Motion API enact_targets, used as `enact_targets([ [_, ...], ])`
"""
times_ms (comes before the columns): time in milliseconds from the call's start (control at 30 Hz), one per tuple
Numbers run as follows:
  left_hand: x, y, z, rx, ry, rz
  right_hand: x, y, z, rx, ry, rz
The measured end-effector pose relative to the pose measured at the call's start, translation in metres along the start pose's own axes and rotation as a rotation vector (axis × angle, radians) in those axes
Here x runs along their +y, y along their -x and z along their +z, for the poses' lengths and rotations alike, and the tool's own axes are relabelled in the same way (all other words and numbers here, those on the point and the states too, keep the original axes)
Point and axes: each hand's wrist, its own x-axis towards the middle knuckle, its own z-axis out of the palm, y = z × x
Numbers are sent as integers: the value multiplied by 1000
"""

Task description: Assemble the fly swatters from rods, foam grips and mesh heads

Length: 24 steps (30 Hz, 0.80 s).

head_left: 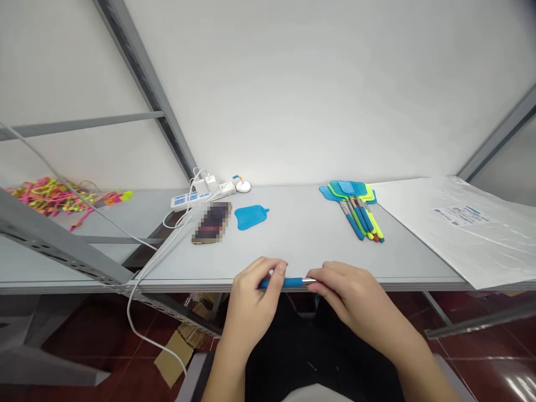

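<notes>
A blue fly swatter handle (pixel 292 282) with a metal end lies level between my hands at the shelf's front edge. My left hand (pixel 256 298) is closed round its blue grip. The fingers of my right hand (pixel 349 287) pinch the metal rod at the other end, and they hide its tip. Beyond my left hand, a loose blue fly swatter head (pixel 252 217) lies flat on the shelf. Farther right is a pile of fly swatters (pixel 359 209), blue and yellow-green, their handles pointing towards me.
A phone (pixel 211 223), blurred out, lies left of the loose head. Behind it are a power strip (pixel 190 199) and white cables. A white wrapped package (pixel 473 229) covers the shelf's right end. Colourful pieces (pixel 54 198) are heaped beyond the left metal post (pixel 144 84).
</notes>
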Motion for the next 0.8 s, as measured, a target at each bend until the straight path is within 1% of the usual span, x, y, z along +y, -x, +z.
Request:
enact_targets([
  [100, -2, 3, -12, -107, -225, 7, -6, -29, -14, -31, 42, -114],
  [167, -5, 6, -19, -126, -287, -18, -13, -52, -17, -39, 36, -219],
  [233, -10, 8, -26, -85, -292, -57, -18, -78, -13, -13, -15, -311],
  [300, -17, 9, -34, 12, -258, -101, -18, -106, 0, 55, -102, -342],
  [367, -24, 9, -41, 143, -228, -138, -10, -135, 21, 89, -169, -280],
  [400, -28, 9, -44, 196, -217, -151, -3, -150, 33, 56, -168, -211],
  [433, -31, 9, -46, 230, -205, -158, 5, -164, 47, -8, -138, -124],
  [533, -36, 9, -47, 251, -140, -156, 31, -201, 85, -113, -114, -24],
  [600, -39, 10, -44, 241, -89, -157, 44, -218, 101, -168, -108, 4],
  [700, -43, 8, -40, 214, -33, -200, 53, -234, 110, -230, -116, 5],
  [800, -44, -8, -39, 175, 30, -263, 57, -241, 102, -242, -145, 7],
])
